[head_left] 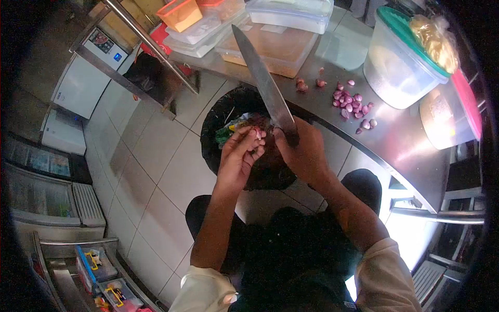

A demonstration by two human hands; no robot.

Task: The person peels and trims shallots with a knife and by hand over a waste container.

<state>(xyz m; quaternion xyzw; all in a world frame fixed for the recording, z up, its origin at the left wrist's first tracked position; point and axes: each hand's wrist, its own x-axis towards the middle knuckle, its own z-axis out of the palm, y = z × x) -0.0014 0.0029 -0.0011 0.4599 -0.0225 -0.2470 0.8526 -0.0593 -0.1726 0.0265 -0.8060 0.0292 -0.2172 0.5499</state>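
Observation:
My left hand pinches a small shallot between thumb and fingertips, above a black-lined bin. In my right hand is a large knife, its broad blade pointing up and away over the table edge. The blade is apart from the shallot. Inside the bin lie green and light-coloured scraps, partly hidden by my hands. On the steel table to the right rests a pile of peeled purple shallots. A few brownish, unpeeled-looking shallots lie to its left.
Lidded plastic boxes stand along the table's back. At right are a tub with a green lid, topped by a bag of yellowish stuff, and a red-lidded container. White freezers and a rack with boxes stand left.

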